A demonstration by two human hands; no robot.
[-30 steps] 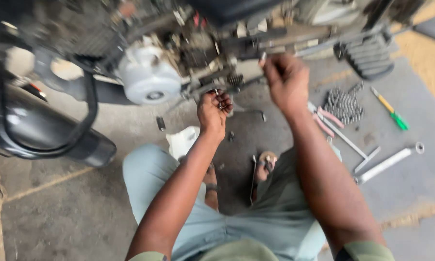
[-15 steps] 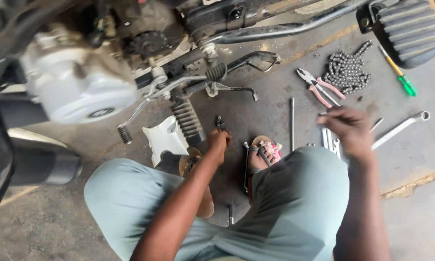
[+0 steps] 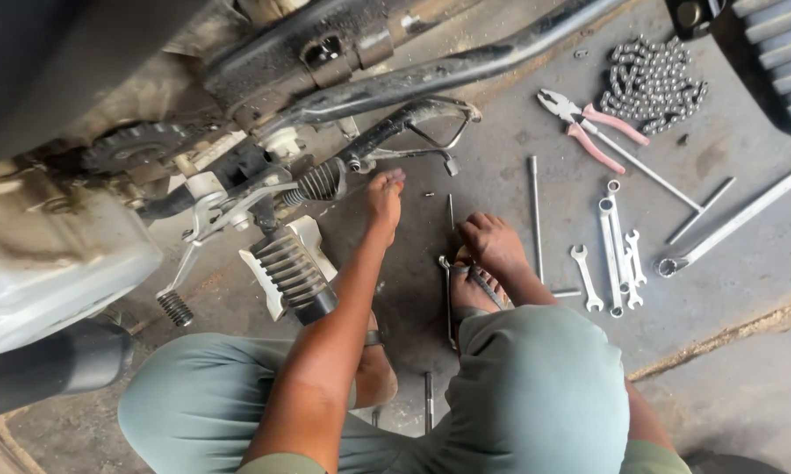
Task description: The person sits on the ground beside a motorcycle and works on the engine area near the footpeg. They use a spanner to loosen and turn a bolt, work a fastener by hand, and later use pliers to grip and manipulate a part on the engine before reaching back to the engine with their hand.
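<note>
Left grip (image 3: 385, 195): your fingers pressed together, reaching beside the footpeg (image 3: 321, 183).
Right grip (image 3: 492, 246): your curled fingers resting on the sandal (image 3: 470, 290); hold unclear.

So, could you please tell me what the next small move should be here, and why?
Probably close the right hand on the slim tool beside the sandalled foot: its fingers rest right there, while the left hand hovers near the ribbed footpeg with fingers bunched; whether it holds anything is unclear.

The pliers (image 3: 589, 127) had pink handles. The trousers (image 3: 536, 395) were pale green, the floor (image 3: 747, 386) grey, and the wrenches (image 3: 615, 254) silver.
</note>
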